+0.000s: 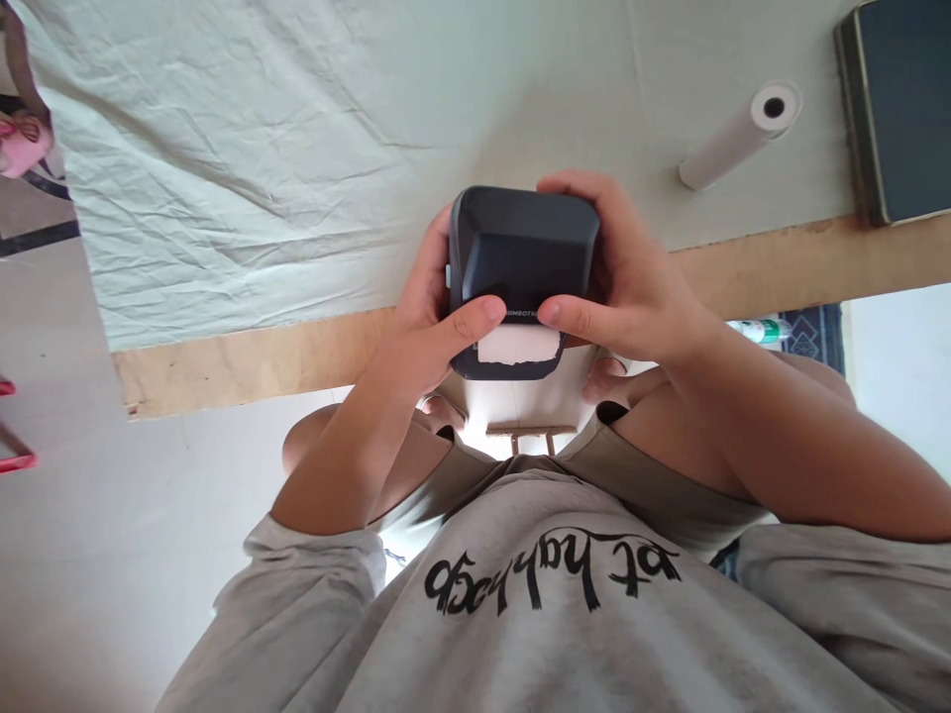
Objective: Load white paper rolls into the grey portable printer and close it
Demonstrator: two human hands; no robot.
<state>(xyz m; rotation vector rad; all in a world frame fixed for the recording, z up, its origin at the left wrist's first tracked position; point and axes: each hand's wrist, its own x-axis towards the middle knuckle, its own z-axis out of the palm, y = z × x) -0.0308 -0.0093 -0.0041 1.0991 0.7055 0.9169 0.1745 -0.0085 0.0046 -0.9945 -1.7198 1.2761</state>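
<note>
A dark, rounded label printer [524, 243] is held up between both hands, over the table's near edge. White paper [520, 345] with a ragged lower edge sticks out at its near side, below small pale lettering. My left hand [435, 312] grips the printer's left side, its thumb lying on the front by the lettering. On the opposite side my right hand [620, 267] is closed around the printer, with the thumb near the lettering and the index finger over the far right corner. The other fingers of both hands are largely hidden behind the printer.
A white paper roll [728, 137] stands on the pale, wrinkled cloth [312, 168] to the right. A dark flat box-like object [902, 109] lies at the far right. The table's bare wooden edge [253, 352] runs in front of my lap. Something pink [26, 144] is at the far left.
</note>
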